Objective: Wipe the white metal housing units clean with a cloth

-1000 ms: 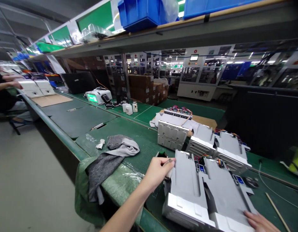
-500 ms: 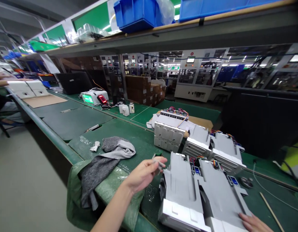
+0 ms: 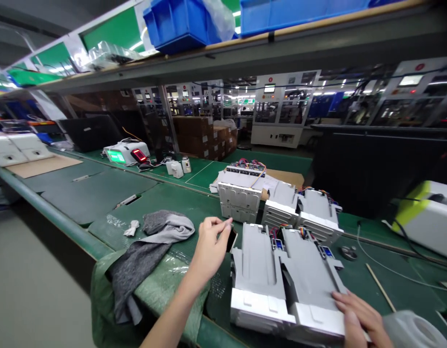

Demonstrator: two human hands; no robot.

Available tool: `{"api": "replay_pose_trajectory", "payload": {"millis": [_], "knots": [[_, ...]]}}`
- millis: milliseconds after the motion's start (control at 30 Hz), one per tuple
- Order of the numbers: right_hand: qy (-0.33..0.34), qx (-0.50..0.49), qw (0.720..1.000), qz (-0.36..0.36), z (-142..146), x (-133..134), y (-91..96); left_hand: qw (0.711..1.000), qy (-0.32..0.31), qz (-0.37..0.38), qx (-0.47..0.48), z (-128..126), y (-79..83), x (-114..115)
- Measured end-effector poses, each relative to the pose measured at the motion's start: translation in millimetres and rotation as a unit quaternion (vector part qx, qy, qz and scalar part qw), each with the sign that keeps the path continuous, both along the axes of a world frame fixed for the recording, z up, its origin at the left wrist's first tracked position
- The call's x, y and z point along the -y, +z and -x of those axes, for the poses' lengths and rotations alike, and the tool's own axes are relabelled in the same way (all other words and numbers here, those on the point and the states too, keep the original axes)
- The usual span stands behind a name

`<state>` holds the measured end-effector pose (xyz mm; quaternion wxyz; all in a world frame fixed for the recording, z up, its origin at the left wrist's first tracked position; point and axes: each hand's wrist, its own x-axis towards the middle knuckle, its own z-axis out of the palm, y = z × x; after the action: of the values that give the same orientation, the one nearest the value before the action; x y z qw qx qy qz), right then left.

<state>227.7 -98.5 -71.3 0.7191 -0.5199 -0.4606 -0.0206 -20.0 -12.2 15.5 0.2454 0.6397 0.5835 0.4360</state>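
Observation:
My left hand [image 3: 210, 246] hovers beside a grey sheet-metal unit with silver ends [image 3: 286, 285], its fingertips pinching a small dark flat piece [image 3: 231, 240]. The piece is too small to identify. My right hand [image 3: 357, 314] rests with fingers apart on the unit's near right edge. Coloured wires and small blue parts show in the gap down its middle. Behind it stand similar metal units [image 3: 303, 212] and a stacked silver one [image 3: 241, 195].
A grey cloth [image 3: 143, 261] lies on a green plastic sheet [image 3: 107, 299] at the green bench's [image 3: 194, 208] front edge. A translucent plastic jug [image 3: 411, 331] sits by my right wrist, near a wooden stick [image 3: 381, 287]. Blue bins [image 3: 180, 24] line the shelf overhead.
The view has swung right, shifting the bench leftward. My right hand has moved further onto the unit, and my left hand has drawn back from it, with the dark piece now showing at its fingertips.

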Motion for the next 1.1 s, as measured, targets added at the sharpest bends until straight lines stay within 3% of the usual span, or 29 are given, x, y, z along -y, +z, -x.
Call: {"api": "replay_pose_trajectory", "payload": {"millis": [67, 167, 267, 300, 367, 433, 500, 600, 667, 733, 833, 900, 1000, 1100], "knots": [[0.028, 0.028, 0.999, -0.008, -7, -2, -5.7, 0.997, -0.011, -0.049, -0.061, -20, 13.0, 11], [0.059, 0.090, 0.994, -0.014, -19, -3, -13.5, 0.980, -0.116, -0.088, -0.135, -54, 17.4, 37], [0.061, 0.095, 0.993, -0.013, -22, -3, -12.5, 0.960, -0.176, -0.097, -0.195, -71, -7.1, 69], [0.059, 0.087, 0.994, -0.014, -21, -2, -10.7, 0.940, -0.180, -0.138, -0.254, -71, -19.6, 79], [0.062, 0.077, 0.995, -0.021, -18, -2, -6.7, 0.896, -0.173, -0.239, -0.330, -67, -42.4, 93], [0.068, 0.082, 0.994, -0.030, -16, -1, -4.3, 0.886, -0.143, -0.253, -0.361, -64, -51.7, 97], [0.075, 0.092, 0.992, -0.034, -16, -2, -4.0, 0.895, -0.150, -0.212, -0.364, -67, -42.9, 91], [0.078, 0.098, 0.991, -0.038, -18, -3, -6.1, 0.919, -0.148, -0.104, -0.350, -81, -15.6, 75], [0.076, 0.100, 0.991, -0.038, -18, -4, -7.2, 0.925, -0.143, -0.074, -0.345, -85, -10.1, 71], [0.074, 0.100, 0.992, -0.038, -18, -5, -7.2, 0.925, -0.144, -0.107, -0.335, -80, -22.9, 78], [0.070, 0.096, 0.992, -0.041, -17, -5, -5.1, 0.923, -0.148, -0.180, -0.305, -65, -55.0, 95], [0.069, 0.094, 0.992, -0.043, -16, -6, -3.8, 0.925, -0.136, -0.185, -0.302, -61, -61.5, 98], [0.072, 0.091, 0.992, -0.043, -16, -5, -4.4, 0.922, -0.147, -0.146, -0.326, -74, -35.5, 84], [0.071, 0.091, 0.993, -0.033, -17, -5, -6.9, 0.931, -0.120, -0.049, -0.340, -94, -4.5, 64]]}}
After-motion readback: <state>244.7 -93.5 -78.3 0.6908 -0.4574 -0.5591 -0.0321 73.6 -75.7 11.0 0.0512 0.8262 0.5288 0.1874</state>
